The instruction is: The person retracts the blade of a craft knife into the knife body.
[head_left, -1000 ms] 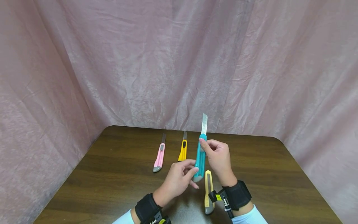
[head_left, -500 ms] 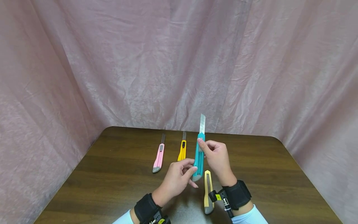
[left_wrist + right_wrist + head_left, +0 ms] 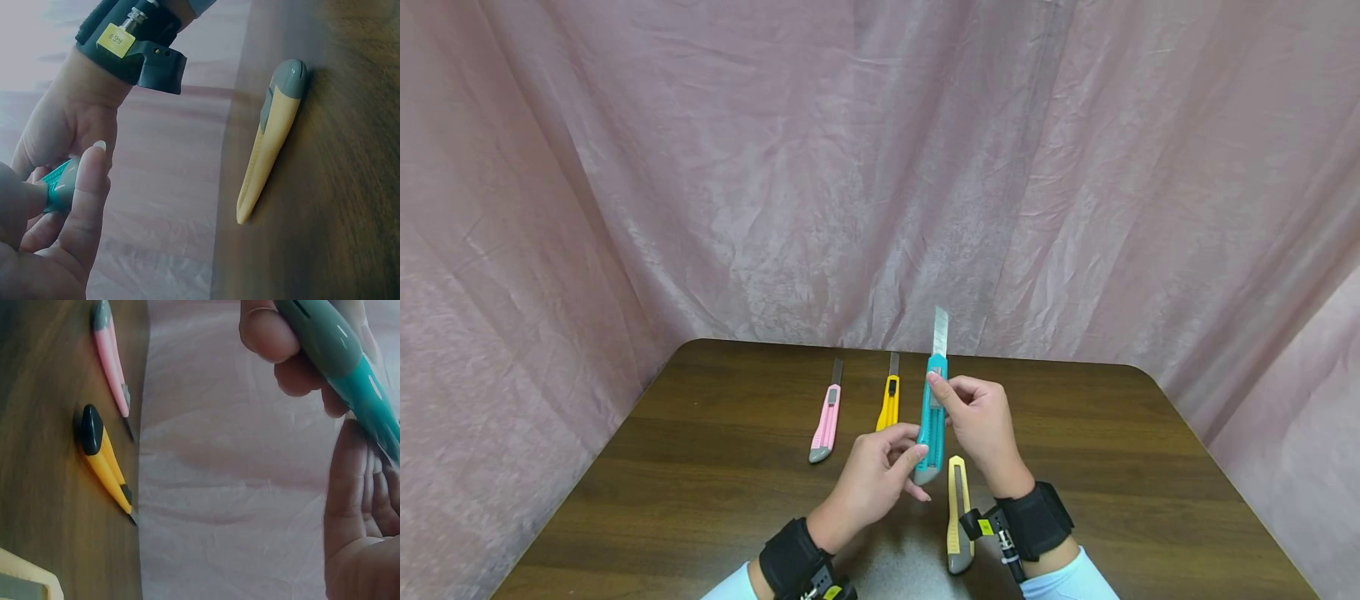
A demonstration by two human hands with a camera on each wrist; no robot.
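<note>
Above the table, both hands hold a teal utility knife (image 3: 933, 425) with a grey end cap, its long blade (image 3: 940, 332) out and pointing away. The left hand (image 3: 880, 471) pinches its lower end between thumb and fingers. Higher up, the right hand (image 3: 981, 417) grips the body, thumb on the slider area. In the left wrist view the grey end (image 3: 64, 181) shows between the fingers. The right wrist view has the teal body (image 3: 369, 403) close up. Below the hands, a pale yellow utility knife (image 3: 958, 512) lies on the table, no blade showing.
A pink utility knife (image 3: 826, 421) and an orange-yellow utility knife (image 3: 890, 402) lie on the brown wooden table (image 3: 700, 467), blades out toward the far edge. The left hand partly hides the orange-yellow one. A pink curtain (image 3: 820, 167) hangs behind the table.
Both hands and the teal utility knife have shifted very slightly left in the head view. Its blade stays out, and the grips look the same.
</note>
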